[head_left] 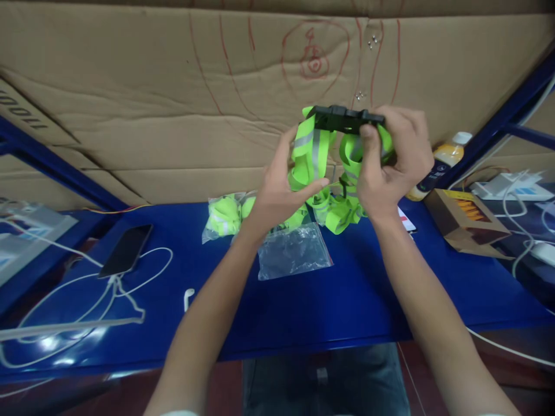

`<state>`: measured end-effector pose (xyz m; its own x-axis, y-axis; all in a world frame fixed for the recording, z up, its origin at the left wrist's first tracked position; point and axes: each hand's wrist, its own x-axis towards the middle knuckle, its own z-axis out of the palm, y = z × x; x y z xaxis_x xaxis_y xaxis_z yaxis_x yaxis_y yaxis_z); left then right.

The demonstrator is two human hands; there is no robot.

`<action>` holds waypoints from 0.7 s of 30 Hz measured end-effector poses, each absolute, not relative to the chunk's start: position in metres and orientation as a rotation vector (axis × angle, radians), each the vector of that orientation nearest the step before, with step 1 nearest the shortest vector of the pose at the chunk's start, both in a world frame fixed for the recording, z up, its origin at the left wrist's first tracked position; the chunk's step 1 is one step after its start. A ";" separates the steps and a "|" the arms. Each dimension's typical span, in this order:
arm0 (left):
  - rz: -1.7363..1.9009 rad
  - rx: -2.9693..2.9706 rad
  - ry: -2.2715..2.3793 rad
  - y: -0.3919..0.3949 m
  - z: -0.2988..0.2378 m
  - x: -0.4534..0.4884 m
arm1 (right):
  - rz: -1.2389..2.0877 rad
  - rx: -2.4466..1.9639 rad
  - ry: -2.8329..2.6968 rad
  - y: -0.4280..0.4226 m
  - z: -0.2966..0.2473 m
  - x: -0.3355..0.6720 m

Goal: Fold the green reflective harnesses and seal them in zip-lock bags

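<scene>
Both my hands are raised above the blue table. My right hand grips a black plastic buckle that has neon yellow-green reflective straps threaded through it. My left hand pinches one of those straps between thumb and fingers, just below the buckle. More of the same strap hangs down onto the table. An empty clear zip bag lies under my hands. A second bag stuffed with neon straps rests to its left.
A dark phone with a white cable lies at the left. To the right are a brown cardboard box, a bottle with a white cap, white chargers and cables. A cardboard wall stands behind.
</scene>
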<state>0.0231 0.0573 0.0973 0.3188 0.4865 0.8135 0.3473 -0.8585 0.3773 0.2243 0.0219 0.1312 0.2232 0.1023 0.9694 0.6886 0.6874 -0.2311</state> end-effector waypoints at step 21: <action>1.358 2.253 0.898 0.002 0.153 -0.003 | -0.343 -0.626 -1.160 0.042 0.128 0.234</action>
